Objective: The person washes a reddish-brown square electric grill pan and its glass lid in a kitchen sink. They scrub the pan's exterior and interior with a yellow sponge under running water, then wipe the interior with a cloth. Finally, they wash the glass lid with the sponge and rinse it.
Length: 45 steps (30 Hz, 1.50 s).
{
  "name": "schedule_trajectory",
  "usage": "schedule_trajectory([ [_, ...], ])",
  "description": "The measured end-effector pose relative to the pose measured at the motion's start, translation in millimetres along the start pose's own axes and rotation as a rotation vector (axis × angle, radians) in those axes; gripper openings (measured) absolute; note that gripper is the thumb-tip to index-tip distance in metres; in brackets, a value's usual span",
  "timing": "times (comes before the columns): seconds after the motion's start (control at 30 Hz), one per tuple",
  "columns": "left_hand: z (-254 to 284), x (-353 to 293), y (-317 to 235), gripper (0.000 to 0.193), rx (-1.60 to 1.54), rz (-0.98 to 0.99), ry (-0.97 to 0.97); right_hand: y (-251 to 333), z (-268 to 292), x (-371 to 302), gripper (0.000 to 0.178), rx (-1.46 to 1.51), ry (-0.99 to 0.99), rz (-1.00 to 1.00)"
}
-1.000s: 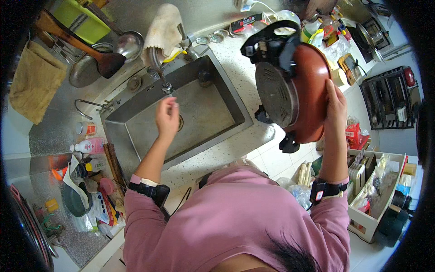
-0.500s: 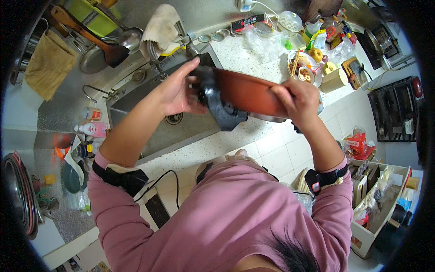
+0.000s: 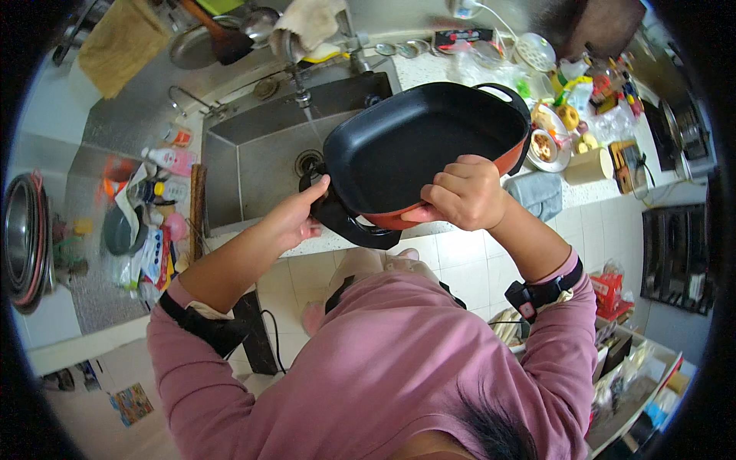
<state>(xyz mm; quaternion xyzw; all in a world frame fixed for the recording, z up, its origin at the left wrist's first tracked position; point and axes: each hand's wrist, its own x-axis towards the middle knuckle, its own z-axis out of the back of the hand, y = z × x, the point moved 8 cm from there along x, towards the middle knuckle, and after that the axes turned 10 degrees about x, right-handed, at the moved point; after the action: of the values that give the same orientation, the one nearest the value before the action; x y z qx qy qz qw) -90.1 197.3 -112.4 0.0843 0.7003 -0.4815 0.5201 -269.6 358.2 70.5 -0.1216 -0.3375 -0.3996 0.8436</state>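
A rectangular pan [image 3: 425,146] with a black inside, an orange-red outer wall and black loop handles is held up between my hands, partly over the sink's right side. It is tilted so its inside shows; no food is seen in it. My left hand [image 3: 295,218] is closed on the black handle at the near left corner, thumb on top. My right hand [image 3: 469,193] grips the near rim, fingers bent over the edge. Left of the pan lies the metal sink [image 3: 261,165], its drain showing. Above it a faucet [image 3: 300,96] seems to let down a thin stream.
Beyond the pan, the speckled counter holds a plate of food [image 3: 546,162], a cream cylinder [image 3: 589,166] and plastic bags. A folded grey-blue cloth [image 3: 537,194] lies near the counter's edge. Bottles [image 3: 170,159] crowd the left side. An open drawer [image 3: 636,383] juts out at lower right.
The pan has turned from edge-on, outer wall facing me, to show its black inside. Both hands have come lower and nearer. My left hand now closes on the handle. The view has shifted.
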Motion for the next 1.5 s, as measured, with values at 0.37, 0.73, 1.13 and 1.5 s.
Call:
schedule_trajectory([
  [0.37,45.2,13.4,11.5,0.031,-0.49,-0.072,-0.076,31.1,-23.6,33.6,0.017,0.017,0.008,0.105],
  [0.73,170.5,-85.1,43.0,0.012,-0.596,-0.432,-0.294,74.9,-105.6,62.4,0.021,0.241,-0.032,0.124],
  [1.13,311.2,-229.6,-27.1,0.009,-0.083,-0.593,-0.847,30.1,-248.3,81.6,0.011,0.262,0.034,-0.132],
  [1.5,304.9,-268.3,-71.7,0.01,0.206,-0.498,-1.149,-424.2,-307.4,-154.0,0.069,0.177,0.073,-1.405],
])
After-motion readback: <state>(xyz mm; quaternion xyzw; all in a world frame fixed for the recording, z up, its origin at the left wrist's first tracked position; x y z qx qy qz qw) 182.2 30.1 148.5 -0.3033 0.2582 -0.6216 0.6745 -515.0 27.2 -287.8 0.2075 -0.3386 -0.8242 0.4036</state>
